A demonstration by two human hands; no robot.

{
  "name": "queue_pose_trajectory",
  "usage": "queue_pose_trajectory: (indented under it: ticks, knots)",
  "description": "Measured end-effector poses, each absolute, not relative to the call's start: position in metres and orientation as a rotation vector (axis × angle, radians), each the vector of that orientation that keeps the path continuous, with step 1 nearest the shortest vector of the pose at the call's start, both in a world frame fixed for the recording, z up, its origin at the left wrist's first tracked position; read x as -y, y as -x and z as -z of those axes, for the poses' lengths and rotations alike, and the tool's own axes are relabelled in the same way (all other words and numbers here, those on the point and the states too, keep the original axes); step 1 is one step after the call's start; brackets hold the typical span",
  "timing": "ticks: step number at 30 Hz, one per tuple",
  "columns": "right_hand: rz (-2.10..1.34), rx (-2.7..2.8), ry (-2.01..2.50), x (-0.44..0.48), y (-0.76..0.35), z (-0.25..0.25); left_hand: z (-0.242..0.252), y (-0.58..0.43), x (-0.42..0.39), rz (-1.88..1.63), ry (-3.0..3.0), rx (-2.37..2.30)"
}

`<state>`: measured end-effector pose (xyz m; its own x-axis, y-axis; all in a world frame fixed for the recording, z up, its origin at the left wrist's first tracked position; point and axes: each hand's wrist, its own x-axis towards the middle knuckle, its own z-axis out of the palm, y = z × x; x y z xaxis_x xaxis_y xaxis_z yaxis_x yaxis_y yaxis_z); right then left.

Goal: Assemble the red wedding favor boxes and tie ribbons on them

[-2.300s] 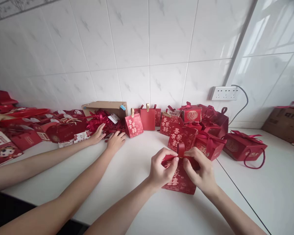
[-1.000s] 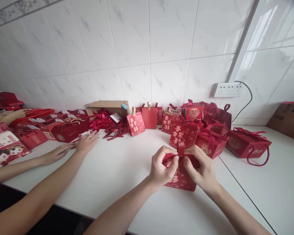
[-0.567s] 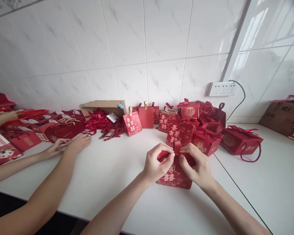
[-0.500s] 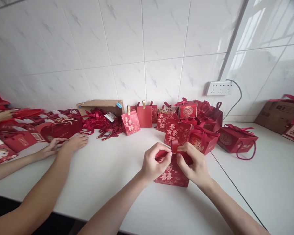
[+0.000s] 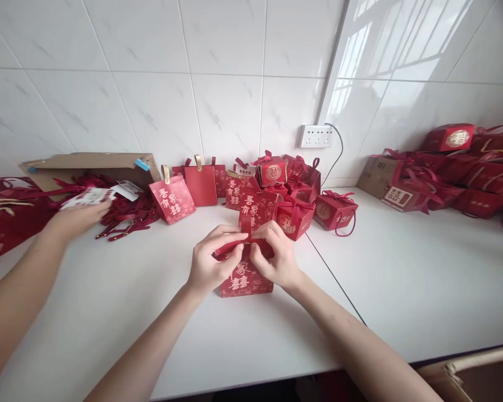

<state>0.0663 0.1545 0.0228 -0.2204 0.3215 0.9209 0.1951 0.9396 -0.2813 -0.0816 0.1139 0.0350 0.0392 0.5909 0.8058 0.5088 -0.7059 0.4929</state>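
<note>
A red gift box (image 5: 247,285) with pale Chinese characters stands upright on the white table (image 5: 184,346) in front of me. My left hand (image 5: 212,259) pinches the left side of its top edge with thumb and fingers. From the right, my right hand (image 5: 276,254) grips the same top edge, close to the other hand. Between my fingertips rises a red strap loop (image 5: 246,221). Part of the box top is hidden by my fingers. Right behind it stands another box with the same characters (image 5: 260,207).
At left, a co-worker's hand (image 5: 77,215) holds white printed cards (image 5: 90,198) by a cardboard box (image 5: 88,160) of dark red ribbons (image 5: 129,215). Finished-looking red boxes (image 5: 174,198) line the back. More red boxes (image 5: 456,162) are piled at right. A power strip (image 5: 316,137) hangs on the wall.
The view has swung to the right, showing the pile of boxes there. Both my hands stay at the box top. The co-worker's hand now holds white cards near the ribbons.
</note>
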Motion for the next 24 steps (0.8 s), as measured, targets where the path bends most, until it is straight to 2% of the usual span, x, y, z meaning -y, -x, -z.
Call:
queue_pose_trajectory:
  ticks: [3,12,24]
  knots:
    - [-0.048,1.828,0.390,-0.156,-0.068,-0.022,-0.036,0.082,-0.114,-1.769,-2.202,-1.158]
    - [0.471,1.967,0.373,-0.162,-0.082,-0.030,-0.035,0.082,-0.115,-1.769,-2.119,-1.189]
    - [0.441,1.979,0.389,-0.162,-0.081,-0.030,-0.032,0.080,-0.114,-1.793,-2.106,-1.170]
